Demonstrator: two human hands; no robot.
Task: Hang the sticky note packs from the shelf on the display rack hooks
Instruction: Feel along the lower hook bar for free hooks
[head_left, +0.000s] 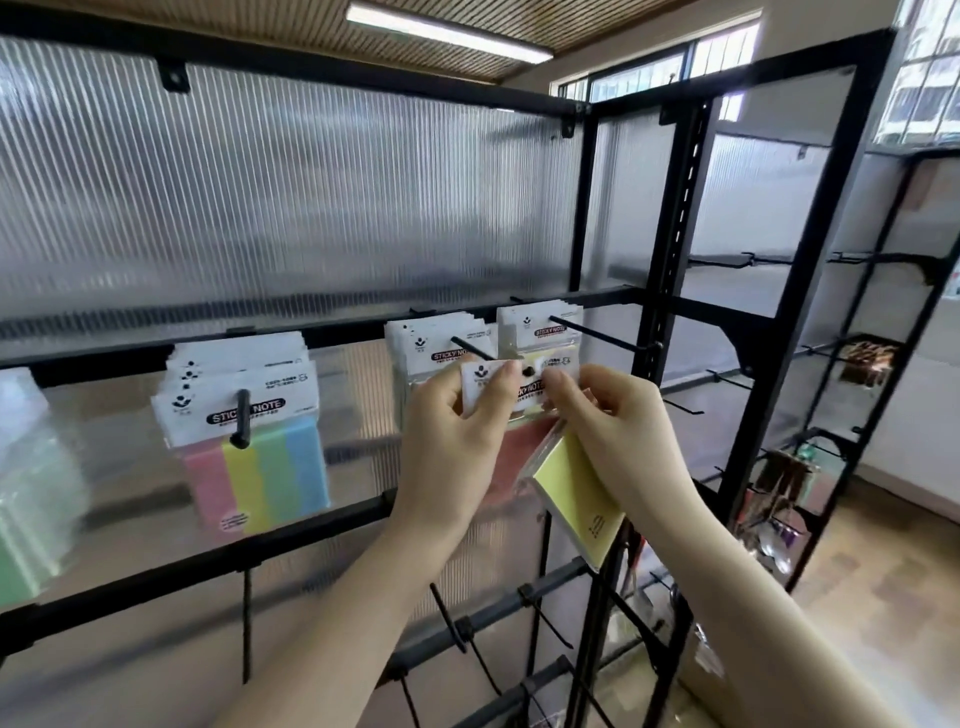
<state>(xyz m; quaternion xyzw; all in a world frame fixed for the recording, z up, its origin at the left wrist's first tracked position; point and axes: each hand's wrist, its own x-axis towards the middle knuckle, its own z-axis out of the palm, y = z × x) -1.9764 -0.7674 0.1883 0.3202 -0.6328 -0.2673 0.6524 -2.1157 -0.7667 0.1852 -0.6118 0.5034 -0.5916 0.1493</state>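
We are holding a sticky note pack (519, 395) up in front of the display rack (670, 218), with its white header card right by the tip of a black hook (470, 348). Our left hand (457, 441) is pinching the left side of the card, fingers (506, 376) curled around it. Our right hand (608, 421) is pinching the right side, and it is also holding a yellow pack (576, 499) tucked underneath. The little hole in the card is sitting close to the hook tip, but we cannot tell if it is on yet. If the hole is missing the tip, the card may bend or tear. The yellow pack is tilting down, so it may be slipping out and falling to the floor. Pushing too hard may be knocking the hanging packs (441, 343) behind it. The rainbow pack (254, 457) is hanging well to the left.
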